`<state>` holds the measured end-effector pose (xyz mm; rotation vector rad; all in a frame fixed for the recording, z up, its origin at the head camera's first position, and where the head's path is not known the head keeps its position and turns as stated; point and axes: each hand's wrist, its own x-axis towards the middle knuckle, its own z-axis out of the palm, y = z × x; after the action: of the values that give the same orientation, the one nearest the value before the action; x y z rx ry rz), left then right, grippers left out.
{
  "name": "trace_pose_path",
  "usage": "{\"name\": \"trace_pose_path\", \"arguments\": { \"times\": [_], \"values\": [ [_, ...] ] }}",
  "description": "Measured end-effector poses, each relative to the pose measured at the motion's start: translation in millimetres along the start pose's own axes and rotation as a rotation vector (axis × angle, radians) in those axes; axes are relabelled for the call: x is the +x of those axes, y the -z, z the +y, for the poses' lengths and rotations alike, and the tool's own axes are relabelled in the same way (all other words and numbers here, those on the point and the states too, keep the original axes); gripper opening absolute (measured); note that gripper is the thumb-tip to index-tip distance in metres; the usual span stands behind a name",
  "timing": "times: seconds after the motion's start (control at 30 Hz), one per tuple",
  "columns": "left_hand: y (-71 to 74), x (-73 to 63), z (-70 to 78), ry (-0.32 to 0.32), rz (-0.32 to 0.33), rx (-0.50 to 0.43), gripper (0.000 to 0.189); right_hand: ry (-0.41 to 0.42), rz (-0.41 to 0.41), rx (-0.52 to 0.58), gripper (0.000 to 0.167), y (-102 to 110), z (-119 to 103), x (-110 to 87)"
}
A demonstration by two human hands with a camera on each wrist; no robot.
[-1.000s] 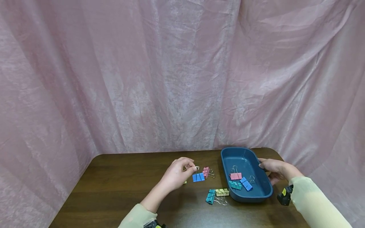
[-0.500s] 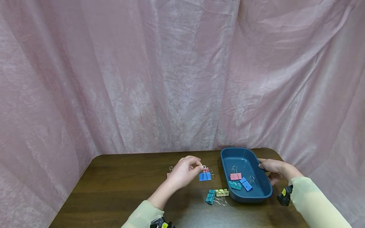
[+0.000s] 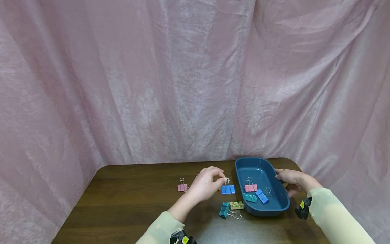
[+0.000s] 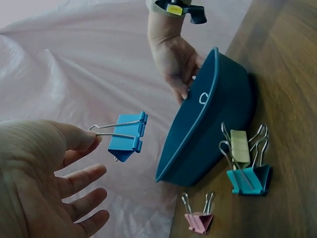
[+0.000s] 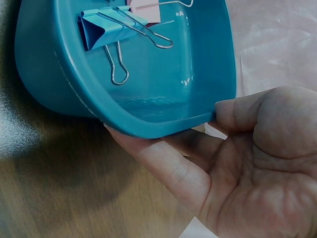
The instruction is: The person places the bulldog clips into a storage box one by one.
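Note:
My left hand (image 3: 204,186) pinches a blue binder clip (image 3: 228,189) by its wire handle, just left of the tray and above the table. In the left wrist view, thumb and forefinger meet on the wire of that blue binder clip (image 4: 126,134), and the other fingers are spread. My right hand (image 3: 297,181) holds the right side of the blue tray (image 3: 259,172). Seen from the right wrist, the thumb is on the rim and fingers lie against the outside. Inside the tray are a pink clip (image 3: 251,188), a teal clip (image 3: 250,197) and another blue clip (image 3: 262,196).
On the table (image 3: 128,203), a teal clip (image 3: 224,210) and a yellow clip (image 3: 236,205) lie by the tray's near-left corner. A pink clip (image 3: 182,188) stands farther left. My left hand partly hides other clips. A pink curtain (image 3: 182,84) hangs behind.
My left hand has carried the blue binder clip rightward, closer to the tray. The pink clip at left has come into full view behind it. My right hand and the tray stay about still.

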<state>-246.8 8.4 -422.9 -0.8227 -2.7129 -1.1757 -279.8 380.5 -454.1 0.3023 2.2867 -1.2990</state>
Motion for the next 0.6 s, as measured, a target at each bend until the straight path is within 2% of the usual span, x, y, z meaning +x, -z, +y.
{"name": "trace_pose_path", "arguments": {
  "times": [0.27,0.6],
  "values": [
    [-12.4,5.9,7.1,-0.035,0.003,-0.036,0.011,-0.004,-0.011,-0.002,0.058,-0.2,-3.1,-2.0],
    [-24.0,11.0,19.2,-0.09,-0.011,0.01,0.011,-0.009,-0.023,0.001,0.058,0.2,-3.6,-2.6]
  ]
}}
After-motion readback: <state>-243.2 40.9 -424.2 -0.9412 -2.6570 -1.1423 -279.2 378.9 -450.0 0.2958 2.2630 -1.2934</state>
